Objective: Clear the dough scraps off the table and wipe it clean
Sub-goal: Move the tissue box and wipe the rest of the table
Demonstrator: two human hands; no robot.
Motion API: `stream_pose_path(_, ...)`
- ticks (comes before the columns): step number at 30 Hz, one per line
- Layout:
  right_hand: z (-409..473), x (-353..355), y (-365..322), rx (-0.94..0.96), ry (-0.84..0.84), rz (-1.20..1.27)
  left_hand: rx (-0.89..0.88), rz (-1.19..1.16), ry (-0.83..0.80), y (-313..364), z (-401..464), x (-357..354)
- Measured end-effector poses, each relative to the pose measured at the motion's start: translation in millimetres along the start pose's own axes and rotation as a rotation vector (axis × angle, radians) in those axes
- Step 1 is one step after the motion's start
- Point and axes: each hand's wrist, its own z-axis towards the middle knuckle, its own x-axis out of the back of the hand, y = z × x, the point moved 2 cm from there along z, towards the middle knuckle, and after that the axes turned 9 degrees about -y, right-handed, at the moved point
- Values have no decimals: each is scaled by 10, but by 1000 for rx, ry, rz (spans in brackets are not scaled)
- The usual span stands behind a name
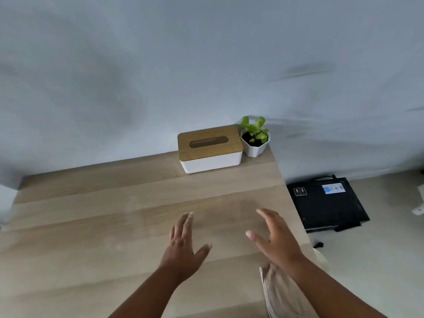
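Both hands, left point(183, 244) and right point(274, 237), hover empty with fingers spread over the wooden surface point(103, 226) before the tissue box point(210, 148); no dough scraps are discernible, so a tissue for wiping seems apt.

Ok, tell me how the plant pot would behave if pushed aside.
The plant pot would probably slide, not roll: its faceted sides and flat base sit on the smooth table. It looks small and likely light. A push high up might tip it and spill soil; it stands near the table's far corner.
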Motion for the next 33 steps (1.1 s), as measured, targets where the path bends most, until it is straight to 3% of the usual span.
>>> stream_pose_path(12, 1203, 237, -441, -10, 47, 340, 168, -378, 259, 185, 933, 621)
stream_pose_path(19, 1722, 376, -630, -21, 95, 398, 211, -519, 303, 103, 1393, 962)
stream_pose_path(33, 2217, 339, -765, -66, 195, 424, 205, -564, 284, 158, 2000, 1246)
